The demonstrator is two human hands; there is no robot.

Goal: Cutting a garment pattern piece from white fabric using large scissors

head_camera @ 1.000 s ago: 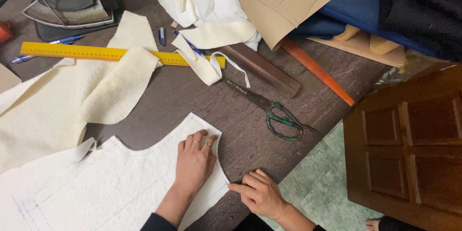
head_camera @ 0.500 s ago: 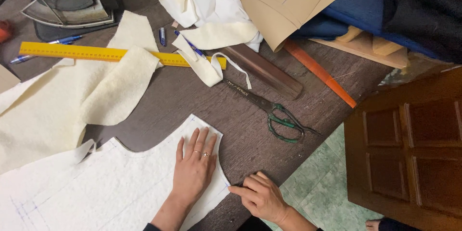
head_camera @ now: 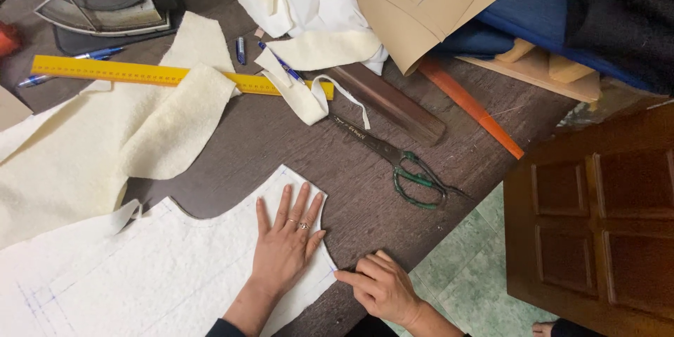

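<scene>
A white cut fabric piece (head_camera: 140, 274) with faint blue marking lines lies flat on the dark wooden table (head_camera: 295, 140). My left hand (head_camera: 288, 246) rests palm down on its right corner, fingers spread, rings on one finger. My right hand (head_camera: 382, 288) is beside it at the table's front edge, fingers curled, the index fingertip touching the fabric's right edge. Large scissors (head_camera: 393, 158) with green handles lie shut on the table, behind and to the right of both hands.
Cream fleece fabric (head_camera: 91, 140) covers the left. A yellow ruler (head_camera: 161, 76), blue pens, an iron (head_camera: 105, 0), brown card patterns (head_camera: 428, 0), an orange strip (head_camera: 470, 105) and piled cloth lie at the back. A brown panelled door (head_camera: 597, 217) stands at right over green floor.
My left hand has slid slightly forward and right over the white fabric. My right hand has stayed at the fabric's right edge.
</scene>
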